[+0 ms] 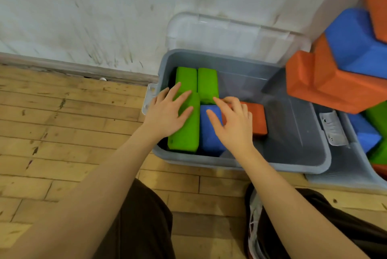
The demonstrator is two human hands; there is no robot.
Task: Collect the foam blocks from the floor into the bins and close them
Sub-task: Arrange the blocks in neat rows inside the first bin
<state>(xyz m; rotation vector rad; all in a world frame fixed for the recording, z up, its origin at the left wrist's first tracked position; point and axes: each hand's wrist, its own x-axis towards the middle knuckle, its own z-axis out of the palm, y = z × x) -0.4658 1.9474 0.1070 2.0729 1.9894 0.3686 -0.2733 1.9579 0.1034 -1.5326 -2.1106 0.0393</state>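
Note:
A grey plastic bin (303,162) stands open on the wooden floor against the wall, its clear lid (230,34) leaning back on the wall. Inside at the left lie green foam blocks (207,84), a long green block (186,135), a blue block (209,135) and an orange block (258,120). My left hand (167,112) lies flat with spread fingers on the long green block. My right hand (232,122) rests with straight fingers over the blue and orange blocks. The bin's right half is bare.
A second bin (345,166) sits to the right, piled high with orange (326,82), blue (356,45) and green (377,118) blocks. A white latch (334,128) sits between the bins. My knees and a shoe (254,227) are near the bottom edge. Wooden floor lies to the left.

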